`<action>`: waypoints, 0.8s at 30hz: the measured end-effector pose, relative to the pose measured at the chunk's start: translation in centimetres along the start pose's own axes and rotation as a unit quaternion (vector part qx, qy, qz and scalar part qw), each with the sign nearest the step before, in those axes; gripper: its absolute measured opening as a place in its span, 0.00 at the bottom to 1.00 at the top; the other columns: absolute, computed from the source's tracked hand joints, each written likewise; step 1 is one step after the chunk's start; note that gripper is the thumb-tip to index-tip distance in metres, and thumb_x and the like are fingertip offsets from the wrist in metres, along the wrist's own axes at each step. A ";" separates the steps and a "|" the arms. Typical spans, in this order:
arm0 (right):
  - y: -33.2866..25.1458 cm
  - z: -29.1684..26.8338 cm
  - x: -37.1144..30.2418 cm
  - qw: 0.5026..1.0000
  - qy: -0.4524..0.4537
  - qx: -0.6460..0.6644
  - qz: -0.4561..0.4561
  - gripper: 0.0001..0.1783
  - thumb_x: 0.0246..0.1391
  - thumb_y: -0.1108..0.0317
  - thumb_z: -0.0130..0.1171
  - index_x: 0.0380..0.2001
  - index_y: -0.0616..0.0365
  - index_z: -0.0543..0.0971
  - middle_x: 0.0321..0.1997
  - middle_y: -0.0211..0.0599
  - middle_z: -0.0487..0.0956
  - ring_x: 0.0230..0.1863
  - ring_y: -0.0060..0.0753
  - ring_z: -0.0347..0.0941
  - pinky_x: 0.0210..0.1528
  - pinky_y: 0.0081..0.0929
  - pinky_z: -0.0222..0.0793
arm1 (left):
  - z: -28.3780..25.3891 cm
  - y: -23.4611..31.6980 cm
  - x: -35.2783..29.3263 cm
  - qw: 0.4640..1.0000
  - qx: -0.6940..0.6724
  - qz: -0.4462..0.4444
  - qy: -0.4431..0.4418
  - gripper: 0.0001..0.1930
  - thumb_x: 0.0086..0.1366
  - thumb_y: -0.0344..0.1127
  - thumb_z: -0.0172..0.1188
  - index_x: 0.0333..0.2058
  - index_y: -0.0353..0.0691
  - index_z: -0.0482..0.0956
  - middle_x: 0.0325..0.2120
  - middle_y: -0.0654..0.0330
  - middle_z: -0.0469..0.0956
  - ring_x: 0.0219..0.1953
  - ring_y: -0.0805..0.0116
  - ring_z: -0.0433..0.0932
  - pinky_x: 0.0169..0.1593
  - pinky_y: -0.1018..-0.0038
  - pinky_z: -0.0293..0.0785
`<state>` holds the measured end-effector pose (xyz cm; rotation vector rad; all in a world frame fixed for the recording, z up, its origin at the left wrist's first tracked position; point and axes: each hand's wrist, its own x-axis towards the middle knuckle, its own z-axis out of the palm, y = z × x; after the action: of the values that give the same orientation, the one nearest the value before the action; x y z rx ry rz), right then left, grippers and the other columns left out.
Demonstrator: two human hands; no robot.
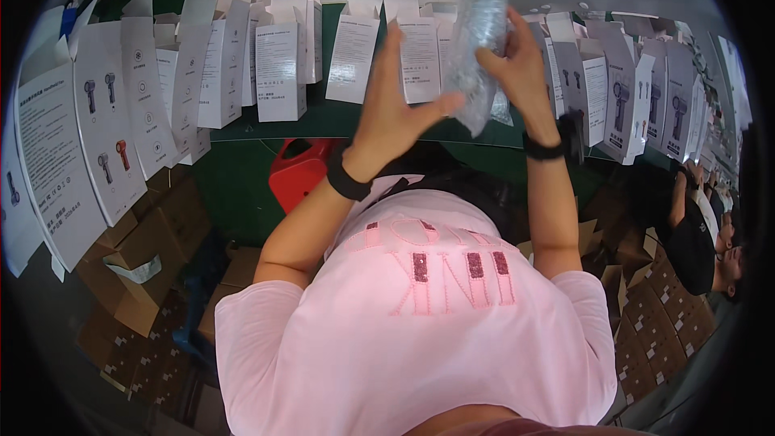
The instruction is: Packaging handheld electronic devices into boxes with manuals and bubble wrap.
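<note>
A clear bubble-wrap package (475, 56) stands nearly upright above the table's near edge, tilted a little; what is inside cannot be made out. My right hand (521, 64) grips it from the right side, thumb across its front. To its left, my left hand (395, 109) is spread, fingers pointing up and thumb reaching toward the package's lower end. Behind the hands stand white cartons with raised flaps, among them a printed white box (353, 56) left of my left hand and another white box (420, 60) between the hands.
More white boxes stand in rows on the left (113, 113) and right (622, 97) of the green table. Below are a red stool (299, 178) and brown cardboard cartons (173, 230). Other people (698, 226) are at the far right.
</note>
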<state>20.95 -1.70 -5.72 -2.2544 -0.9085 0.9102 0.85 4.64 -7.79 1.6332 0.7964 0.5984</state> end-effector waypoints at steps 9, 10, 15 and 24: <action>-8.1 -8.4 -8.1 0.858 0.232 0.135 -0.438 0.41 0.38 0.69 0.71 0.58 0.67 0.68 0.51 0.42 0.75 0.51 0.43 0.73 0.55 0.39 0.68 | -1.6 6.3 -2.1 0.954 -0.270 -0.043 -0.124 0.39 0.47 0.32 0.73 0.58 0.35 0.64 0.49 0.58 0.72 0.52 0.69 0.70 0.56 0.72 0.66; -8.3 -9.7 -8.3 0.845 0.202 0.028 -0.494 0.33 0.40 0.72 0.69 0.53 0.67 0.72 0.48 0.44 0.76 0.51 0.45 0.72 0.58 0.42 0.65 | -1.8 6.5 -2.2 0.966 -0.232 -0.006 -0.115 0.39 0.46 0.31 0.73 0.57 0.35 0.64 0.47 0.58 0.73 0.51 0.69 0.71 0.55 0.72 0.66; -9.9 -9.5 -11.0 0.814 0.176 -0.110 -0.542 0.17 0.37 0.79 0.66 0.36 0.57 0.81 0.32 0.34 0.76 0.36 0.41 0.72 0.55 0.53 0.68 | -2.8 8.0 -2.8 0.990 -0.090 0.098 -0.056 0.37 0.44 0.28 0.73 0.55 0.37 0.65 0.46 0.57 0.73 0.49 0.68 0.73 0.53 0.72 0.69; -9.8 -8.3 -12.2 0.800 0.243 -0.161 -0.525 0.24 0.30 0.76 0.69 0.38 0.48 0.84 0.34 0.30 0.73 0.40 0.36 0.69 0.55 0.49 0.67 | -2.6 10.4 -4.7 0.929 -0.334 -0.103 -0.119 0.38 0.46 0.29 0.72 0.57 0.36 0.64 0.48 0.59 0.73 0.51 0.68 0.73 0.55 0.71 0.67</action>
<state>16.76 -6.46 10.76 -1.6075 -1.8148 -0.3364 -2.25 1.64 3.05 0.9545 0.4962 0.4427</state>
